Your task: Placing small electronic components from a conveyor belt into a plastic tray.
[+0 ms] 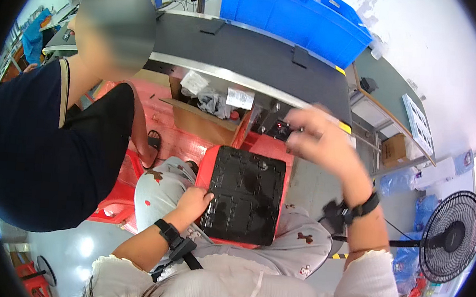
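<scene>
A black moulded plastic tray with shallow recesses lies over a red stool or bin between my knees. My left hand is closed at the tray's left edge, its thumb on the rim and its other fingers mostly hidden. Raised past the tray's far right corner, my right hand is slightly blurred by motion. Its fingers are bent but apart, with nothing visible between them, near the conveyor's front edge.
A black conveyor belt crosses ahead, bearing a large blue bin and flat dark pieces. Beneath it stands an open cardboard box of plastic bags. A co-worker sits close on my left; a black fan stands at right.
</scene>
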`<action>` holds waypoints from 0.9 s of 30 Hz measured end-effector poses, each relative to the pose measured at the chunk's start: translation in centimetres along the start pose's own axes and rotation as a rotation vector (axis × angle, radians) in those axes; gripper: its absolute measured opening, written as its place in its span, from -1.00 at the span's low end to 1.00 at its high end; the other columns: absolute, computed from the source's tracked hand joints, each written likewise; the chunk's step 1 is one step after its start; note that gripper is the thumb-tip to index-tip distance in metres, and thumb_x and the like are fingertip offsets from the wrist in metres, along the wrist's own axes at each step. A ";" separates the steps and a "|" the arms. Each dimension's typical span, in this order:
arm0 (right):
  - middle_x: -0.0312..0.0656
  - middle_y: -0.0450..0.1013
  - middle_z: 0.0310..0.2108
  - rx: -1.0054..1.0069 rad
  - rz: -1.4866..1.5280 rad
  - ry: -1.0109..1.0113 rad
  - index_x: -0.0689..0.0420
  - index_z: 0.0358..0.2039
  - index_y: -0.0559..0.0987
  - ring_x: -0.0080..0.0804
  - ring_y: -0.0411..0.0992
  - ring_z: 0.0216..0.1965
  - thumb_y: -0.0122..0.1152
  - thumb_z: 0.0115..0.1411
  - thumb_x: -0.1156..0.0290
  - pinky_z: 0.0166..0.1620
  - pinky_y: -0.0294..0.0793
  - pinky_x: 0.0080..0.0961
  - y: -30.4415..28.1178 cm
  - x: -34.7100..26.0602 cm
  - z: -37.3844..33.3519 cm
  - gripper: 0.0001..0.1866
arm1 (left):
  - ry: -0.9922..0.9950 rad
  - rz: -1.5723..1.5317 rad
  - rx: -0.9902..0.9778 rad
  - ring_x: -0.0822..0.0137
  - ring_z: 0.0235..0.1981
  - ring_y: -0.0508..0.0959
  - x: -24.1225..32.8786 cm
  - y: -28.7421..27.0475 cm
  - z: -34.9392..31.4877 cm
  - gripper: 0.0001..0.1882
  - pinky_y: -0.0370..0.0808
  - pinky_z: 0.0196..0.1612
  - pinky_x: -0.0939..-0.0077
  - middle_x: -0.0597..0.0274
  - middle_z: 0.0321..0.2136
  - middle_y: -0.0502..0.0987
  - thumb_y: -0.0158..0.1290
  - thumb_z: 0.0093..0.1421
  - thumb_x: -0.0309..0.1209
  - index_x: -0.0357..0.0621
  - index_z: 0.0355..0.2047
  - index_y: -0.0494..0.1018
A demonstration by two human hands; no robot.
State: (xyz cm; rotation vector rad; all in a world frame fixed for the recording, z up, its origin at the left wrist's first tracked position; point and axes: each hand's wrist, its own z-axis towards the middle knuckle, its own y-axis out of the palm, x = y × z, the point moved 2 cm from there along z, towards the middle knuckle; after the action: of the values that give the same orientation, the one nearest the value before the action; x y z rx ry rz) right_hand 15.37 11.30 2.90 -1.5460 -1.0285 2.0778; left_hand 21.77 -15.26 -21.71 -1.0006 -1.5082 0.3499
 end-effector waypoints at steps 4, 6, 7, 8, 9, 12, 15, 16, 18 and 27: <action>0.08 0.10 0.18 0.335 -0.589 -0.090 0.07 0.12 0.31 -0.12 0.23 0.14 0.36 -0.19 0.37 0.15 0.25 -0.31 -8.2 6.9 8.8 -0.22 | 0.142 0.121 -0.221 -0.06 -0.15 0.47 3.5 -4.3 1.4 -0.59 0.42 -0.13 0.22 -0.12 -0.23 0.48 0.05 0.11 -0.28 -0.20 -0.06 0.38; 0.09 0.08 0.21 0.257 -0.434 0.085 0.04 0.23 0.18 -0.20 0.24 0.15 0.39 -0.18 0.36 0.12 0.28 -0.32 -10.6 12.0 11.1 -0.09 | 0.532 -0.082 -0.015 0.01 -0.09 0.44 8.5 -8.9 2.3 -0.57 0.41 -0.06 0.28 -0.07 -0.15 0.42 0.03 0.14 -0.32 -0.24 0.00 0.34; 0.07 0.17 0.17 0.199 -0.257 0.134 0.04 0.26 0.13 -0.26 0.30 0.10 0.40 -0.16 0.37 0.07 0.34 -0.33 -11.2 14.6 11.6 -0.06 | 0.657 -0.148 0.002 0.02 -0.11 0.43 10.9 -11.0 3.3 -0.57 0.42 -0.08 0.31 -0.04 -0.12 0.38 0.03 0.17 -0.36 -0.23 0.05 0.31; -0.05 0.40 -0.06 -0.035 0.026 0.412 0.10 0.25 0.14 -0.35 0.44 -0.12 0.41 -0.16 0.43 -0.11 0.45 -0.41 -11.3 14.1 11.8 -0.06 | 0.771 -0.174 0.099 0.04 -0.12 0.44 12.6 -13.1 4.6 -0.58 0.42 -0.09 0.33 -0.02 -0.14 0.38 0.02 0.18 -0.38 -0.23 0.04 0.32; -0.15 0.49 -0.28 -0.078 -0.104 0.320 0.17 0.23 0.17 -0.40 0.48 -0.32 0.41 -0.18 0.49 -0.25 0.48 -0.48 -11.9 18.0 12.5 -0.08 | 0.841 -0.194 0.204 0.04 -0.14 0.44 14.3 -14.9 5.8 -0.62 0.42 -0.10 0.32 0.00 -0.17 0.38 0.02 0.17 -0.41 -0.23 0.00 0.35; -0.06 0.36 -0.04 0.023 -0.066 0.335 0.22 0.11 0.32 -0.30 0.40 -0.09 0.41 -0.35 0.54 -0.12 0.45 -0.41 -14.4 19.3 10.4 -0.12 | 1.069 -0.151 0.430 0.08 -0.21 0.44 18.9 -19.2 12.0 -0.76 0.42 -0.15 0.30 0.05 -0.28 0.39 0.04 0.11 -0.46 -0.23 -0.19 0.41; 0.05 0.24 0.03 0.253 -0.608 0.324 0.25 -0.02 0.39 0.01 0.21 0.09 0.38 -0.63 0.54 0.18 0.20 -0.38 -16.3 20.4 8.3 -0.07 | 0.963 0.095 0.412 0.01 -0.02 0.37 22.8 -21.1 18.9 -0.58 0.35 -0.02 0.17 -0.01 -0.08 0.34 0.12 0.05 -0.32 -0.18 -0.09 0.38; 0.02 0.25 -0.01 0.292 -0.582 0.296 0.22 -0.03 0.39 -0.01 0.23 0.06 0.37 -0.61 0.54 0.14 0.23 -0.39 -16.3 20.3 7.8 -0.10 | 0.947 0.247 0.473 -0.02 0.08 0.27 23.3 -21.2 21.5 -0.47 0.27 0.07 0.08 -0.02 0.04 0.26 0.14 0.01 -0.25 -0.15 0.00 0.34; -0.04 0.26 -0.07 0.382 -0.533 0.272 0.18 -0.05 0.38 -0.05 0.26 -0.01 0.33 -0.54 0.56 0.08 0.28 -0.41 -16.2 20.7 5.3 -0.18 | 0.879 0.431 0.406 -0.05 0.23 0.10 23.5 -20.2 26.8 -0.28 0.09 0.18 -0.08 -0.01 0.22 0.09 0.13 -0.02 -0.12 -0.07 0.14 0.23; -0.36 0.41 -0.20 0.413 0.391 0.173 0.12 -0.08 0.49 -0.68 0.37 -0.27 0.17 0.02 0.60 -0.38 0.37 -0.79 -8.5 4.9 -2.6 -0.61 | 0.679 0.624 -0.124 0.04 0.10 0.32 23.8 -20.4 32.0 -0.34 0.24 0.16 0.34 -0.03 0.02 0.36 0.10 0.05 -0.01 -0.09 0.09 0.33</action>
State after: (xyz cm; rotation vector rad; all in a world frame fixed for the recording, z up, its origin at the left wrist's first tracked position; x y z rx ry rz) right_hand 14.96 21.18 5.41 -1.7577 -0.2208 2.1692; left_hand -12.91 1.09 1.46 -1.4984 -0.5909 0.3062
